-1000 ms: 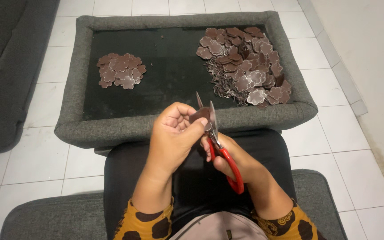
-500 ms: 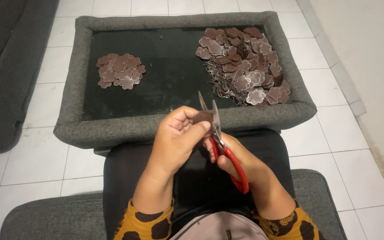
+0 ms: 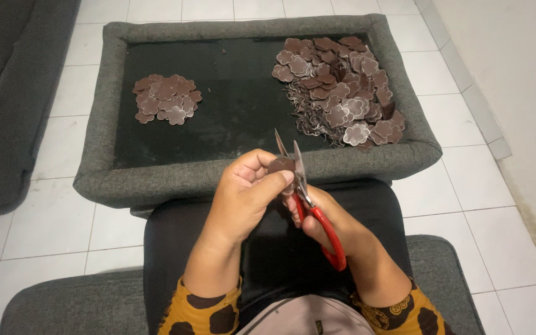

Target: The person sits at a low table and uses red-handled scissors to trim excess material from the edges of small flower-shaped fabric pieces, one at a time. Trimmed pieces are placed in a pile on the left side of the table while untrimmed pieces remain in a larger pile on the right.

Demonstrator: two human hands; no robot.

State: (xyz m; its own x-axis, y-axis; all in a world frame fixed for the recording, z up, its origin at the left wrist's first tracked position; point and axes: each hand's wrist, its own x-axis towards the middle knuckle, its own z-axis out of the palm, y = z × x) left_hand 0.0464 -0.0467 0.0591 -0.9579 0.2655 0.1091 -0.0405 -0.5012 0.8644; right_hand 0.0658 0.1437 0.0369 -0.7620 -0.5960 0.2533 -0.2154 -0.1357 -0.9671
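Observation:
My left hand (image 3: 243, 195) pinches a small brown flower-shaped piece (image 3: 280, 165) over my lap. My right hand (image 3: 333, 226) grips red-handled scissors (image 3: 310, 211), whose open blades straddle the piece's right edge. Ahead lies a grey padded tray (image 3: 100, 180) with a black inside. A small heap of brown flower pieces (image 3: 167, 99) lies in its left part. A larger heap of similar pieces (image 3: 342, 84), mixed with thin cut scraps (image 3: 308, 115), fills its right part.
I sit on a grey cushion (image 3: 69, 304) with black cloth over my lap. A dark grey sofa (image 3: 7, 93) stands at the left. White floor tiles (image 3: 460, 205) surround the tray, and a pale wall (image 3: 510, 68) runs along the right.
The piece has turned slightly between my left fingers and the scissor blades have shifted along its edge. Both heaps in the tray are unchanged.

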